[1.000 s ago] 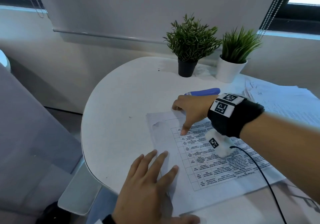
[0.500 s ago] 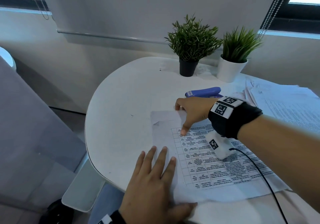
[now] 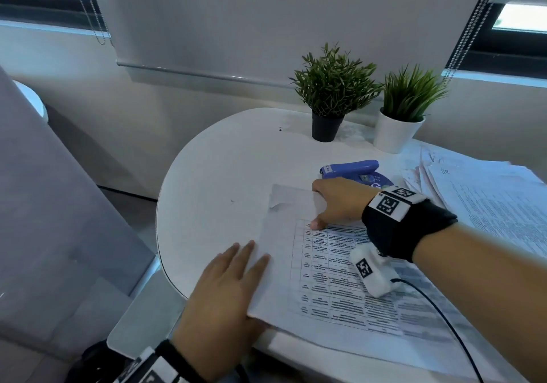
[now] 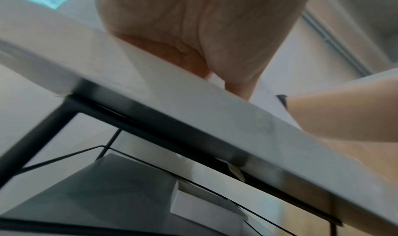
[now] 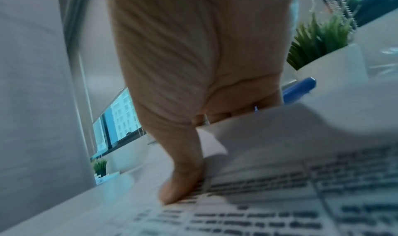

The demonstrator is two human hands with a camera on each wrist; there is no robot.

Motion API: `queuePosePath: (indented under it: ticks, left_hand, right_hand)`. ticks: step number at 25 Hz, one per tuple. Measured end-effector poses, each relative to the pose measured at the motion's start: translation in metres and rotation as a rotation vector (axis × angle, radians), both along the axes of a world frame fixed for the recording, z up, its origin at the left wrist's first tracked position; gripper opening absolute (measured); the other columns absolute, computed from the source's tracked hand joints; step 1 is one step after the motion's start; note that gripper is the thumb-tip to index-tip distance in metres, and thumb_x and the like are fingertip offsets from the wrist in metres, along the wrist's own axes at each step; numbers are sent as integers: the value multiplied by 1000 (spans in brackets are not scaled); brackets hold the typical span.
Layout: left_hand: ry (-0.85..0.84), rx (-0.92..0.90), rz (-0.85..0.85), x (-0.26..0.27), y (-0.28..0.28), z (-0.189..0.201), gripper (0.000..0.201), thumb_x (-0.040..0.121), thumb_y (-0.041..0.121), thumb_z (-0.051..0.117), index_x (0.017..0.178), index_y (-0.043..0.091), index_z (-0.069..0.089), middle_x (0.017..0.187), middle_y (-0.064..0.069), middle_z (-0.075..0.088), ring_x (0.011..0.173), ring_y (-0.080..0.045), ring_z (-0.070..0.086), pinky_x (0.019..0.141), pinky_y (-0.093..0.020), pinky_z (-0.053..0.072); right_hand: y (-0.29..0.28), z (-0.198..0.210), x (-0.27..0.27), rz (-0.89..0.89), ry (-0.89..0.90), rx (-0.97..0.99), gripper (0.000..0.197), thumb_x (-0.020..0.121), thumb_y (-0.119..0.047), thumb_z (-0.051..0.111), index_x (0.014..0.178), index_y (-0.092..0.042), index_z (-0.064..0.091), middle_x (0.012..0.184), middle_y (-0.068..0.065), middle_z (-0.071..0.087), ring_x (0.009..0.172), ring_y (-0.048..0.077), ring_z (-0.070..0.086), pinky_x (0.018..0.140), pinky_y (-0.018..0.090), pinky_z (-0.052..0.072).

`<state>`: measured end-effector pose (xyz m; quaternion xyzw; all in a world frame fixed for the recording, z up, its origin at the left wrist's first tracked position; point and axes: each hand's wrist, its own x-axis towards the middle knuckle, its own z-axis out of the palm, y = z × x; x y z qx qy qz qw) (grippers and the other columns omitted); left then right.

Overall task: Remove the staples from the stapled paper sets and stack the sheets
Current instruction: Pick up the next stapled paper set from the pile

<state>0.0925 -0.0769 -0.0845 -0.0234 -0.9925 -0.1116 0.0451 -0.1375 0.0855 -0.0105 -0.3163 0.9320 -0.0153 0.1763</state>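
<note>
Paper set [image 3: 334, 267] with a printed table lies flat on the round white table [image 3: 219, 181], near its front edge, top-left corner torn and curled. Left hand [image 3: 220, 299] lies flat at the set's left edge, fingers straight and spread, fingertips on the table and the sheet margin, thumb at the set's lower left corner; nothing gripped. Left wrist view shows only the palm [image 4: 193, 35] above the table edge [image 4: 215, 106] and the dark frame below; blurred. Right hand [image 3: 340, 202] sits on the top edge of the set, thumb [image 3: 315, 223] pressing down on the printed sheet, other fingers curled over the far edge of the paper. Right wrist view shows the thumb [image 5: 178, 185] planted on the printed page [image 5: 269, 205] and the fingers tucked around a lifted sheet edge, so it pinches the top sheet; cannot tell how many sheets are caught. Small metal glint by the fingers in that view, too blurred to name.

Blue stapler [image 3: 350, 169] lies just behind the right hand, partly on a purple disc [image 3: 381, 182]. Loose stack of printed sheets [image 3: 488, 202] sits to the right, apart from the set. Plant in a black pot [image 3: 327, 128] and plant in a white pot [image 3: 396, 134] stand at the back of the table. Both wrists wear black bands with tag markers, a cable running from the right one.
</note>
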Motion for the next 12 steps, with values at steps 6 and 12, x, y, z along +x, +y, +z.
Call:
queuePosePath:
  ticks: [6,12]
  left_hand:
    - [31,211,391,2,-25,3,107,71,90,15,145,18,40,151,0,40,139,-21,31,116,-37,26]
    - [-214,0,366,-9,2,19,99,74,82,6,155,25,-1,163,-1,-9,149,-27,-9,120,-44,-2]
  right_hand:
    - [11,11,1,-205,90,-334,23,89,-24,67,106,-9,63,108,5,61,102,26,58,80,30,44]
    - [39,10,5,-430,13,-487,20,87,-16,69,68,-10,64,74,8,66,72,23,61,61,27,43]
